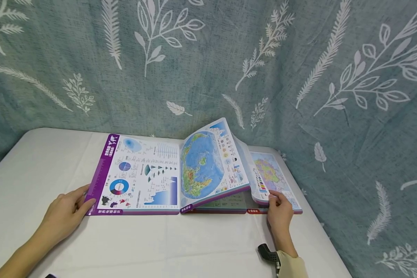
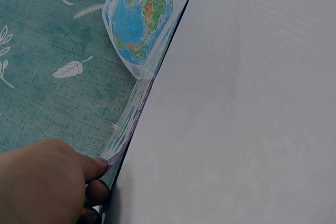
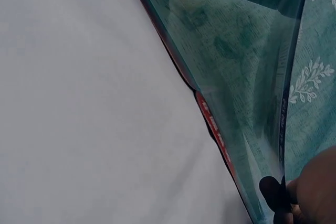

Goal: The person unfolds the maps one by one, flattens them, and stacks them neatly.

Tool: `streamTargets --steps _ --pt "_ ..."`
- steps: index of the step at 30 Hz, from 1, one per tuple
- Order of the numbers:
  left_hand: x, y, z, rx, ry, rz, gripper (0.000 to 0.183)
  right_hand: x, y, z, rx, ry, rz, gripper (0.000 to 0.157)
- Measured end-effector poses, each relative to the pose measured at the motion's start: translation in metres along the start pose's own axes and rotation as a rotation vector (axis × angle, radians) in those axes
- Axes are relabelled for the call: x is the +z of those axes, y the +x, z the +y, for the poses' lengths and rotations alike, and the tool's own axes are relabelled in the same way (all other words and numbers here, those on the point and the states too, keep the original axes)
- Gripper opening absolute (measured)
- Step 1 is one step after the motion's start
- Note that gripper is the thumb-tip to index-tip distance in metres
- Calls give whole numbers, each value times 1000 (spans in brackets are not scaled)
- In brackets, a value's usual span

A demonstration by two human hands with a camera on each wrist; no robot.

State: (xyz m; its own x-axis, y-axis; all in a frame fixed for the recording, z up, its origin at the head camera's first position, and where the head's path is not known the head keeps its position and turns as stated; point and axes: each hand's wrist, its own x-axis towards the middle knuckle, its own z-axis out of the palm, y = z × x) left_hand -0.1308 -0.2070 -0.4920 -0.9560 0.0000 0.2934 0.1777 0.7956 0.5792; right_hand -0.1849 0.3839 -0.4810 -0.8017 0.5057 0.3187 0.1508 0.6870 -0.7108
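Observation:
A laminated folding map (image 1: pixel 160 173) lies spread across the white table. Its flat left panel has a purple border and charts; beside that, a panel with a world map (image 1: pixel 201 162) slopes up to the right. My left hand (image 1: pixel 62 208) pinches the map's lower left edge, thumb (image 2: pixel 94 167) on top. At the right, my right hand (image 1: pixel 280 212) pinches the lower corner of a raised, bent panel (image 1: pixel 260 189). Under that panel lies another one with a multicoloured map (image 1: pixel 272 170). In the right wrist view the raised panel's glossy back (image 3: pixel 236 51) reflects the curtain.
A teal curtain with white leaf prints (image 1: pixel 208 69) hangs behind the table and along its right side. White tabletop (image 1: pixel 142 247) shows in front of the map. A black device (image 1: pixel 268 253) sits at the right wrist by a beige sleeve (image 1: pixel 292 265).

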Motion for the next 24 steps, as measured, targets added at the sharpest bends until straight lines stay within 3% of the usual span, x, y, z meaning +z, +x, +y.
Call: streamTargets --steps 13,24 --pt "-1 0 -1 22 -7 20 51 -11 13 15 21 -18 109 23" --pt "-1 1 0 33 -14 23 51 -21 22 31 93 -28 109 27"
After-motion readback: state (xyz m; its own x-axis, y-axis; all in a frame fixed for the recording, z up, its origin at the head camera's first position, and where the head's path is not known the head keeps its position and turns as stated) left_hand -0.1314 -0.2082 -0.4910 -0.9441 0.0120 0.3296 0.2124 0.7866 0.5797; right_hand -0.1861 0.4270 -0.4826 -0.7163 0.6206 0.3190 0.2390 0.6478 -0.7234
